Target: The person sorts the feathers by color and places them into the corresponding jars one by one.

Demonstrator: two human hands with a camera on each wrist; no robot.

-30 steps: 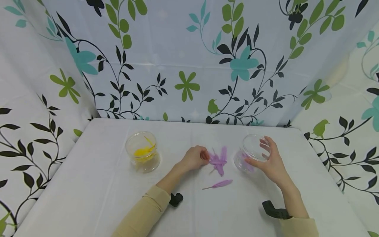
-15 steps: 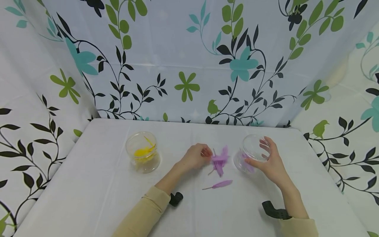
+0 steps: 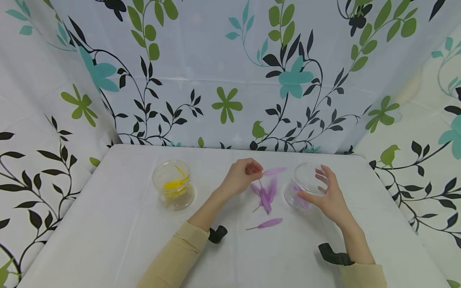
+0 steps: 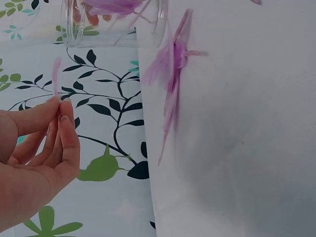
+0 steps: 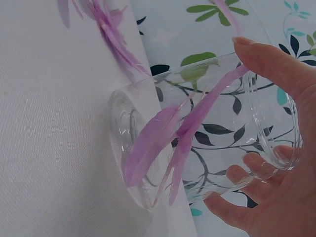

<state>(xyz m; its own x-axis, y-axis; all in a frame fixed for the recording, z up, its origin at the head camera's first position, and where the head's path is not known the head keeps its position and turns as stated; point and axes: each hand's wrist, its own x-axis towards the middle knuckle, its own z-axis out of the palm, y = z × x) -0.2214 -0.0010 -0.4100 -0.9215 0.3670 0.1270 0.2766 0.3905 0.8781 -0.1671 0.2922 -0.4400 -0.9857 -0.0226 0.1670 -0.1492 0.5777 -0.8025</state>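
Observation:
My left hand point(image 3: 240, 176) pinches a purple feather point(image 3: 275, 171) by its quill, just above the table. In the left wrist view that feather point(image 4: 56, 76) stands up from the thumb and fingertips. A small heap of purple feathers point(image 3: 265, 199) lies below this hand, and a single purple feather point(image 3: 270, 223) lies nearer the front. To the right, my right hand point(image 3: 333, 200) holds a clear jar point(image 3: 296, 197) around its upper part, thumb on one side and fingers on the other. Inside it, in the right wrist view, are several purple feathers point(image 5: 153, 140).
A second clear jar point(image 3: 183, 203) holding yellow feathers point(image 3: 174, 184) stands on the left of the white-covered table point(image 3: 119, 208). Behind and at both sides hangs a patterned curtain point(image 3: 201, 52) with leaves and birds. Black wrist devices point(image 3: 335, 256) sit at both sleeves.
My left hand has risen away from the heap, toward the back, with one purple feather pinched in it. The heap has shifted and spread a little. My right hand and its jar stay in place.

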